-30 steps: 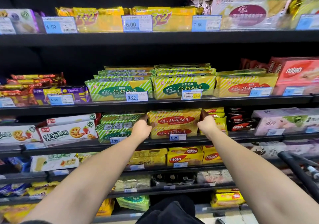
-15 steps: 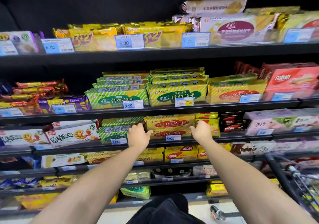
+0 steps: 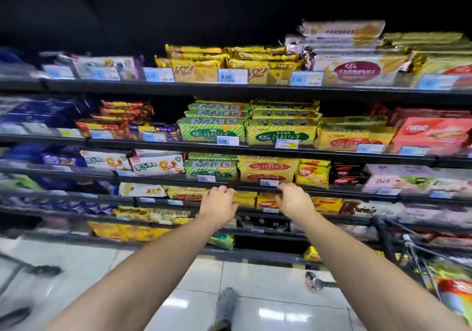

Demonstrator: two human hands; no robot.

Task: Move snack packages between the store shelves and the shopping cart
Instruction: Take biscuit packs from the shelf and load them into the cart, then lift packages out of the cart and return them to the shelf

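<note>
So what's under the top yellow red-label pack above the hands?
A second matching pack, resting on the shelf. A price tag hides part of its front.

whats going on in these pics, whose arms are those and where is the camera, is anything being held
No machine here: those are a person's two bare arms. Every picture comes from one wide-angle camera worn on the person's head, looking forward and down. The person faces store shelves of snacks. The left hand and right hand reach toward the front edge of one shelf, just below yellow biscuit packs that sit next to green striped packs. Both hands look empty, fingers loosely bent; whether they touch the shelf edge I cannot tell. At the lower right is the shopping cart, with packages in it.
</note>
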